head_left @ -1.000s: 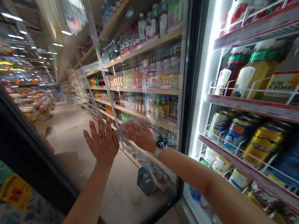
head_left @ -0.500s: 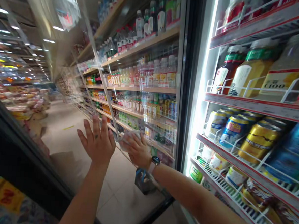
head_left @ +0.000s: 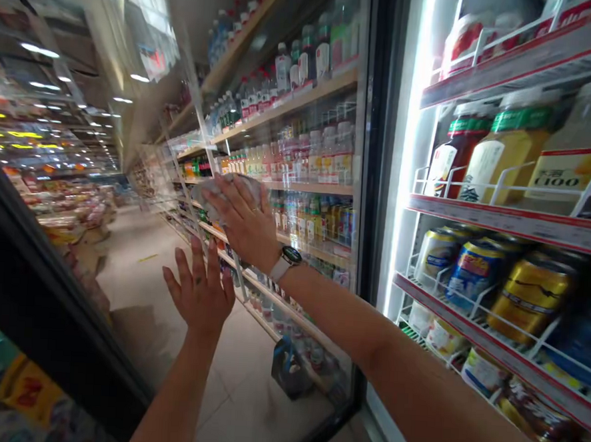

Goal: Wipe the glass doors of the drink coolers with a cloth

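Crumpled white cloth sits bunched under the palm of the right hand, held against the glass pane of a swung-open cooler door. The right hand clasps it lightly, its fingers stretched out to the left, with a ring on one finger and a black-faced smartwatch on the wrist. Hand and cloth have just travelled up and to the left across the pane: half a second ago they sat level with the other hand's fingers, and now they are clearly above them. The cloth therefore covers a higher patch of glass, and the lower patch lies bare. The left hand has hardly shifted. It is open and empty, with its fingers spread upward and its back toward the camera; whether it touches the pane, I cannot tell.

Below it runs the door's black frame. Through the glass, plastic bottles line wooden shelves across a tiled floor, where a dark bag stands. To the right, lit wire shelves inside the cooler hold sauce bottles and gold cans.
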Available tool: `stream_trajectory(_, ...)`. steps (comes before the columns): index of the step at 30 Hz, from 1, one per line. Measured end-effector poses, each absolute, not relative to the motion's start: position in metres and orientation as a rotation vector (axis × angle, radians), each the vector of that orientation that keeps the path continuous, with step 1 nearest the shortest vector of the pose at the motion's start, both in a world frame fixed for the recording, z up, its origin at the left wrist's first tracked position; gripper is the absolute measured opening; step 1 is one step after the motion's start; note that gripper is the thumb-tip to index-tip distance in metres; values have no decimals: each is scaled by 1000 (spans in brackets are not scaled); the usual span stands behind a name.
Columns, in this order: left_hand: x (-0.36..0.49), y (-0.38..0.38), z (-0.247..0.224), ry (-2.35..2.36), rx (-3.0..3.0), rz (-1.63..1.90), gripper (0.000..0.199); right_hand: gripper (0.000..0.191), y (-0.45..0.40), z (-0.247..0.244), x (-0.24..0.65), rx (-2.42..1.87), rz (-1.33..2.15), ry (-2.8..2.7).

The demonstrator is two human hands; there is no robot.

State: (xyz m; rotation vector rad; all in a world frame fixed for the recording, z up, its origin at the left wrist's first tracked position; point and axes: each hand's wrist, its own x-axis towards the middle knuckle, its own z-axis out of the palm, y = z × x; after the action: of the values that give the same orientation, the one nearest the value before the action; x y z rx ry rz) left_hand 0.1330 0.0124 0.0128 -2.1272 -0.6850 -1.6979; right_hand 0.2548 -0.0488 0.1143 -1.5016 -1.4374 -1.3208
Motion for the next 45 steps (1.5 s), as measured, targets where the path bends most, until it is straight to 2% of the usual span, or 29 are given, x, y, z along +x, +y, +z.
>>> stream_trajectory(2,132,12,13,-684,-2141,-1701,60,51,-49,110,250,-1566,-1299,-1451)
stream_trajectory(4,131,13,12,-673,-2145,-1703,60,52,-47,83,249,-1605,-1270,-1507)
stream_trajectory(11,131,12,11,-677,-2126,-1652,56,50,-58,-92,253,-1573,-1112,-1654)
stream_trajectory(14,131,10,11,-693,-2121,-1653,56,51,-75,-127,262,-1561,-1102,-1739)
stream_trajectory(17,132,8,12,-671,-2097,-1663,56,54,-84,-92,285,-1495,-1174,-1777)
stream_trajectory(22,133,9,11,-651,-2045,-1657,59,61,-89,58,339,-1504,-1261,-1647)
stream_trajectory(24,132,11,11,-654,-2041,-1648,59,61,-88,100,356,-1486,-1253,-1559)
stream_trajectory(27,130,13,12,-663,-2040,-1650,59,62,-87,108,366,-1446,-1214,-1499)
stream_trajectory(32,143,-6,6,-637,-1963,-1723,62,64,-85,11,352,-1457,-1111,-1543)
stream_trajectory(36,182,-29,-23,-534,-2040,-1662,62,66,-89,-65,343,-1549,-1034,-1589)
stream_trajectory(40,211,-31,-51,-551,-2167,-1543,61,65,-104,-119,345,-1647,-1002,-1611)
stream_trajectory(45,213,-24,-56,-584,-2196,-1527,62,56,-125,-165,363,-1681,-1079,-1677)
